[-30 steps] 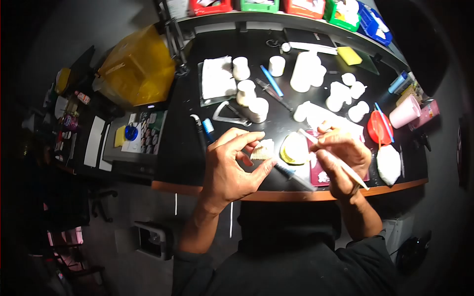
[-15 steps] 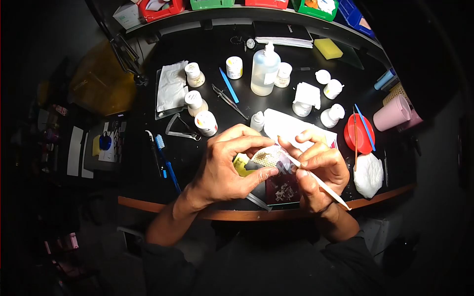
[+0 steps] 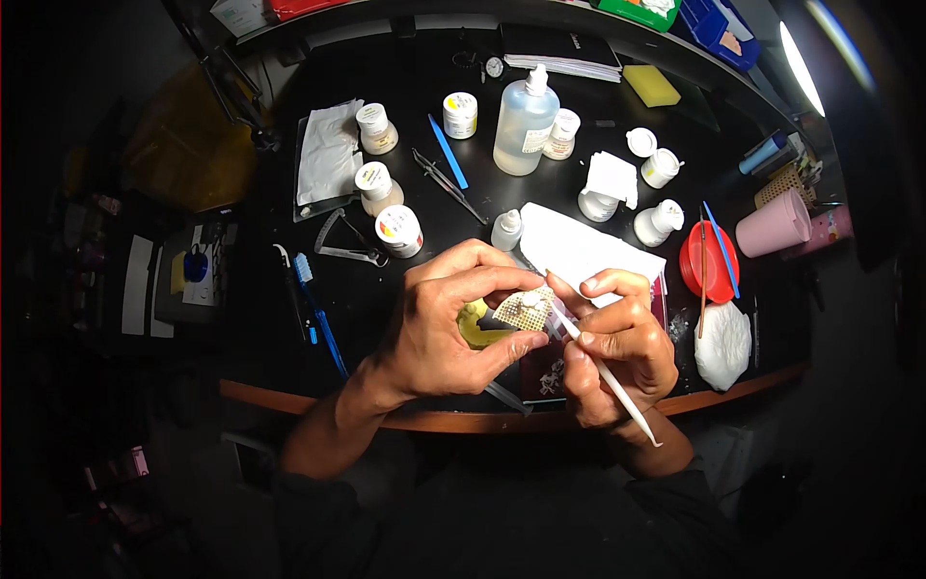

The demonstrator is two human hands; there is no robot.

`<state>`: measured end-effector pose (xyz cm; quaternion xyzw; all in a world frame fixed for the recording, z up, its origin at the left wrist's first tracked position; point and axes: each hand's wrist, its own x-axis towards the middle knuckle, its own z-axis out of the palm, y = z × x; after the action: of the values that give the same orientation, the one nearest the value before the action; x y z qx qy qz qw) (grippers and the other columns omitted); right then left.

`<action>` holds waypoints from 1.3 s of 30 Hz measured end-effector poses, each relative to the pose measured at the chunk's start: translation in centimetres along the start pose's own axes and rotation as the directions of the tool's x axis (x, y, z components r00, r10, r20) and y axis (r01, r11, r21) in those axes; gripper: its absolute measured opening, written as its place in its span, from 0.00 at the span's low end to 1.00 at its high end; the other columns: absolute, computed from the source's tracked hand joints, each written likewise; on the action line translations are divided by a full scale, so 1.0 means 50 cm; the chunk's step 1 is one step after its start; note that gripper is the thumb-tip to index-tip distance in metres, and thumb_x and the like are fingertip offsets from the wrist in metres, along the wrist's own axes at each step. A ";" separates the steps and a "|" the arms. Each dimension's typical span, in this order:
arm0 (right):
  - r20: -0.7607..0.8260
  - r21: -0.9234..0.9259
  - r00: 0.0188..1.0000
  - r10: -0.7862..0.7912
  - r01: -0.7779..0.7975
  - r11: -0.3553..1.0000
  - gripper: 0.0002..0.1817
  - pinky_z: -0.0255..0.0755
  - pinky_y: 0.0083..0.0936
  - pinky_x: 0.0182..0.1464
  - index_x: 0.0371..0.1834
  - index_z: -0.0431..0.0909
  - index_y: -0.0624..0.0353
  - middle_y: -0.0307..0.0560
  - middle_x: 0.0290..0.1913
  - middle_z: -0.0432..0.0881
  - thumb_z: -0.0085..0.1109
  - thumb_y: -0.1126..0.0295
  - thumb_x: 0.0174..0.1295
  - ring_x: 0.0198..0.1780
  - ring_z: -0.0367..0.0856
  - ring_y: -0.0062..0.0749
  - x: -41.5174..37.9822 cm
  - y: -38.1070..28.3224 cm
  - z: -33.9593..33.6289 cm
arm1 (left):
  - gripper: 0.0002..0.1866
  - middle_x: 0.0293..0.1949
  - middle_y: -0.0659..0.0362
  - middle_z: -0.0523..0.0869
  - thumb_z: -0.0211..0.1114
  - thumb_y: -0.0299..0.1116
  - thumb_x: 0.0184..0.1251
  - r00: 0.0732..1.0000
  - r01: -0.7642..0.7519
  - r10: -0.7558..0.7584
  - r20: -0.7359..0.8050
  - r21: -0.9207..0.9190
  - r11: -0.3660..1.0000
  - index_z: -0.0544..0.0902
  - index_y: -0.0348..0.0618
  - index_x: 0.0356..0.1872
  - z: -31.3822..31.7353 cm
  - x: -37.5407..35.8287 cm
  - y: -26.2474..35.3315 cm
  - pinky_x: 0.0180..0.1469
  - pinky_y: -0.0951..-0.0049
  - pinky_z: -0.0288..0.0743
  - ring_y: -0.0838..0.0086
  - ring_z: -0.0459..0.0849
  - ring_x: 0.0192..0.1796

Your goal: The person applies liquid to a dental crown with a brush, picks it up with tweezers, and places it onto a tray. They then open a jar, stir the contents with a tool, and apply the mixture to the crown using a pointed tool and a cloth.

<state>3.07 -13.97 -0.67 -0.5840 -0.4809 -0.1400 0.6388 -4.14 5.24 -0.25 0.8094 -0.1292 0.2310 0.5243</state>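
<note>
My left hand (image 3: 453, 318) grips a small perforated, cream-coloured piece (image 3: 519, 311) between thumb and fingertips, with a small whitish lump on it. In my right hand (image 3: 622, 352) is a thin white tool (image 3: 617, 391), held like a pen. Its upper end reaches the right edge of the perforated piece, and its hooked lower end points down to the right. A yellow curved object (image 3: 475, 328) lies partly hidden behind my left fingers. Below my hands, whitish scraps rest on a dark red booklet (image 3: 542, 378).
Several white-capped jars, one of them here (image 3: 398, 232), a clear bottle (image 3: 526, 125) and tweezers (image 3: 449, 183) stand or lie behind my hands. At the right are a red bowl (image 3: 693, 265), a pink cup (image 3: 774, 224) and a white wad (image 3: 723, 349). A blue toothbrush (image 3: 323, 318) lies left.
The white tool has turned to a steeper slant, its lower end shifting left and down. My right fingers have shifted slightly. The perforated piece is tilted differently, showing the whitish lump.
</note>
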 end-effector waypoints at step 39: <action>0.028 -0.067 0.999 0.028 -0.026 0.997 0.13 0.90 0.45 0.54 0.34 0.77 0.63 0.47 0.31 0.81 0.64 0.90 0.47 0.50 0.82 0.47 0.001 -0.008 0.001 | 0.26 0.42 0.52 0.87 0.88 0.29 0.46 1.000 -0.013 0.013 -0.008 0.021 1.000 0.90 0.36 0.49 -0.003 0.001 0.002 0.43 0.74 0.82 0.71 0.89 0.42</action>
<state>2.79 -14.03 -0.42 -0.6132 -0.4775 -0.1388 0.6138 -4.15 5.34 -0.11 0.8132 -0.1299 0.2389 0.5146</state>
